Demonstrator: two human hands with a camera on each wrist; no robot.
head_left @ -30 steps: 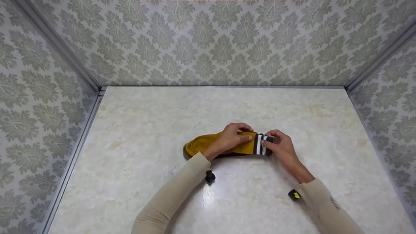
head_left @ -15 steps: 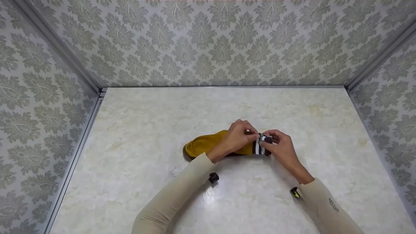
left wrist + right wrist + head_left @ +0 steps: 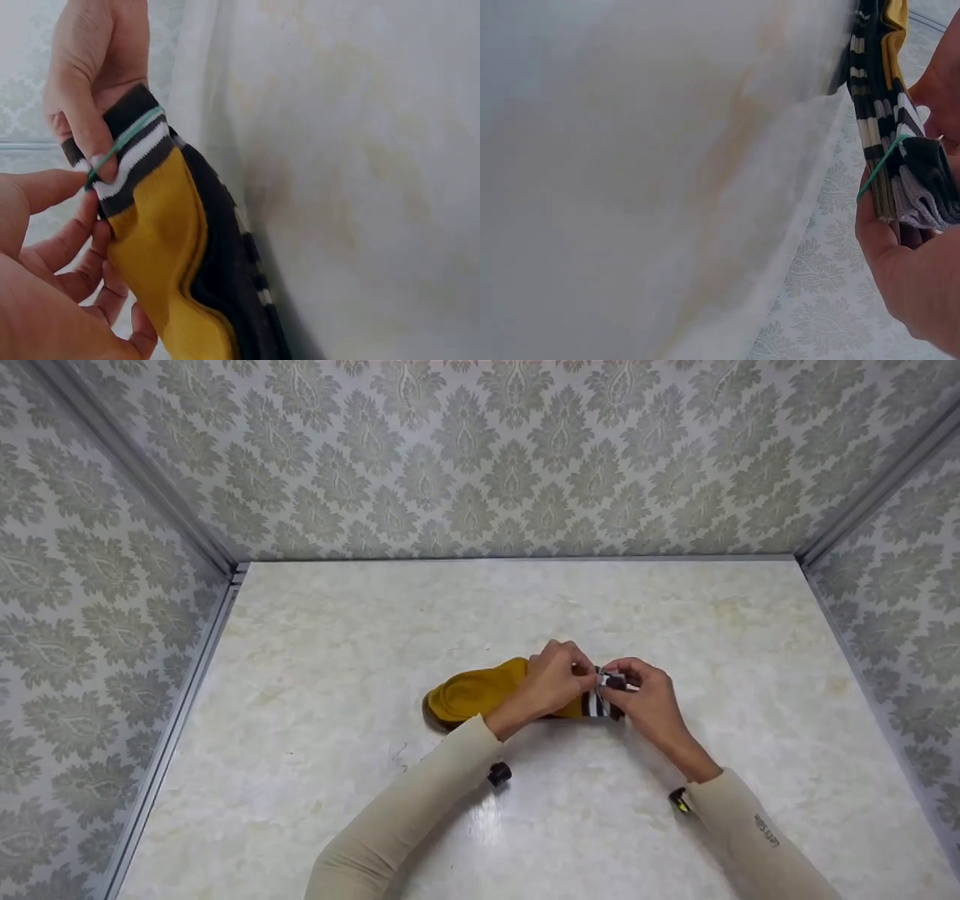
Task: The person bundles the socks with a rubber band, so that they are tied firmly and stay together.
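A stack of striped socks (image 3: 476, 690) lies on the table in the head view, a mustard-yellow one on top and dark ones under it. A thin green rubber band (image 3: 135, 133) crosses the striped cuffs. At the band's near edge, my left hand (image 3: 553, 682) pinches it between thumb and index finger. My right hand (image 3: 652, 695) grips the cuff end, thumb on top across the white stripe and fingers beneath. The right wrist view shows the layered cuffs (image 3: 922, 176) with the band stretched over their side. Part of the yellow sock is hidden behind my left hand in the head view.
The pale marbled table (image 3: 337, 622) is bounded by patterned walls (image 3: 480, 457) at the back and both sides. A small black wrist camera (image 3: 499, 774) sits at the left sleeve, another black camera (image 3: 679, 801) at the right sleeve.
My left hand has moved right from the yellow part of the sock to the striped cuff and now pinches the band. My right hand stays at the cuff end, shifting slightly left.
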